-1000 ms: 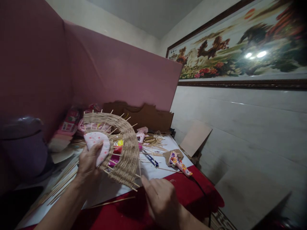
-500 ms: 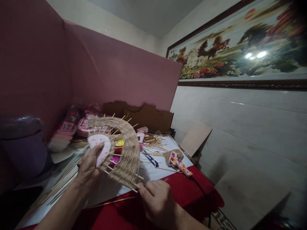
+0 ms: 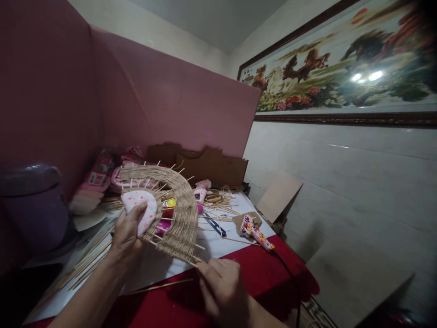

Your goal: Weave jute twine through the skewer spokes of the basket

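Observation:
A half-round fan of thin wooden sticks [image 3: 199, 246] woven with brown twine [image 3: 184, 205] is held up over the table, tilted. Its centre is a white half-disc of cloth with pink dots [image 3: 138, 200]. My left hand [image 3: 128, 232] grips this centre, thumb on the cloth, the other fingers hidden behind. At the fan's lower right corner my right hand [image 3: 221, 280] is closed, thumb and forefinger pinched at the stick ends. Whatever lies between those fingertips is too small to make out.
Loose sticks [image 3: 92, 259] lie at left on white paper [image 3: 160, 269] over a red cloth [image 3: 273, 273]. A blue cutter knife [image 3: 216, 225] and a flower-patterned glue gun [image 3: 256, 232] with a black cord lie at right. Behind are cardboard [image 3: 211, 166] and a purple bin [image 3: 32, 214].
The fan has shifted slightly left and turned a little, its lower right corner rising. My right hand has come closer to the stick ends. My left hand keeps its hold.

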Demonstrator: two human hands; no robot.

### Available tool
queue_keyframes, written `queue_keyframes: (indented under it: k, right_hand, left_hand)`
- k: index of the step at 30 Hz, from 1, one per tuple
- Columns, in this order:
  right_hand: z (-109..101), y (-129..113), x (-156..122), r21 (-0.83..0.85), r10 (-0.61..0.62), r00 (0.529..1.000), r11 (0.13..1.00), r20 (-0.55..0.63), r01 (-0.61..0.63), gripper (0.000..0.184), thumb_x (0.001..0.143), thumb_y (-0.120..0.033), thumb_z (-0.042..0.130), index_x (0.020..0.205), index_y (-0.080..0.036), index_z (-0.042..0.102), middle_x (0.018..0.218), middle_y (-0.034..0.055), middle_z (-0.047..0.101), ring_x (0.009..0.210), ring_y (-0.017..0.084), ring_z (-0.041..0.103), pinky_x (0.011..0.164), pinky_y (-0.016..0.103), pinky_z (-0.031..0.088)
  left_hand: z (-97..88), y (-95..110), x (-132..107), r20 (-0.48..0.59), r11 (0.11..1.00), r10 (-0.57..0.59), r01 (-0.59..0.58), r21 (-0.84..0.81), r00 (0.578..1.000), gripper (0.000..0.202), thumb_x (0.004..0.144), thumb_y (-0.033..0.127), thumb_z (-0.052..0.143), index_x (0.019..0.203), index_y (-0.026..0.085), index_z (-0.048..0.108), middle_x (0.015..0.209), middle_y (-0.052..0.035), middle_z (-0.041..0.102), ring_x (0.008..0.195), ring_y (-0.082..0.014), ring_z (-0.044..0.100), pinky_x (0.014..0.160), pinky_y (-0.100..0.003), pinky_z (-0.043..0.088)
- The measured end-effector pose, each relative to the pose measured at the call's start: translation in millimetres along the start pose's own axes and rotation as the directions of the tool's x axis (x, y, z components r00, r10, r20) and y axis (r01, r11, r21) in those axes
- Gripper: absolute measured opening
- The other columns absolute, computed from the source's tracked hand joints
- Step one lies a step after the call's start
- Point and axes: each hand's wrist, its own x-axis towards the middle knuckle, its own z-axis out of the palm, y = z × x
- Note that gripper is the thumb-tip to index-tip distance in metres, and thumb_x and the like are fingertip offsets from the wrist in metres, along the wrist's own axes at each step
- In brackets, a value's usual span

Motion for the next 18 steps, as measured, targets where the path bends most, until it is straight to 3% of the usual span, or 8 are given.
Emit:
queue_keyframes:
  k: [6, 11, 18]
  right_hand:
    - [-3.4, -3.1, -1.6, 0.099, 0.086, 0.996, 0.991, 0.004, -0.086, 0.014, 0.084, -0.011, 0.046, 0.091, -0.014, 0.057, 0.061, 0.0016, 0.054, 0.052, 0.014, 0.048, 0.051, 0.026, 0.029]
    - [-5.1, -10.4, 0.1, 0.131, 0.113, 0.994, 0.985, 0.004, -0.113, 0.011, 0.084, -0.011, 0.046, 0.081, -0.015, 0.056, 0.059, 0.0015, 0.053, 0.052, 0.013, 0.048, 0.051, 0.026, 0.028]
    - [-4.9, -16.4, 5.5, -0.086, 0.052, 0.998, 0.995, -0.041, -0.056, 0.015, 0.083, -0.012, 0.046, 0.069, -0.017, 0.05, 0.055, 0.0009, 0.048, 0.05, 0.014, 0.042, 0.051, 0.029, 0.021]
  left_hand:
    - [-2.3, 0.1, 5.6, 0.076, 0.997, 0.076, -0.075, -0.014, 0.994, 0.022, 0.063, 0.009, 0.065, 0.082, 0.018, 0.061, 0.068, 0.001, 0.066, 0.047, -0.0108, 0.059, 0.047, -0.022, 0.052]
    - [-2.2, -0.1, 6.3, 0.077, 0.993, 0.117, -0.118, 0.002, 0.99, 0.024, 0.06, 0.009, 0.066, 0.082, 0.017, 0.062, 0.067, 0.0012, 0.066, 0.047, -0.0103, 0.059, 0.043, -0.019, 0.05]
    - [-0.2, 2.4, 2.6, 0.063, 0.991, 0.129, -0.13, 0.013, 0.99, 0.027, 0.057, 0.011, 0.068, 0.083, 0.016, 0.062, 0.065, 0.0012, 0.065, 0.046, -0.0104, 0.058, 0.046, -0.021, 0.052]
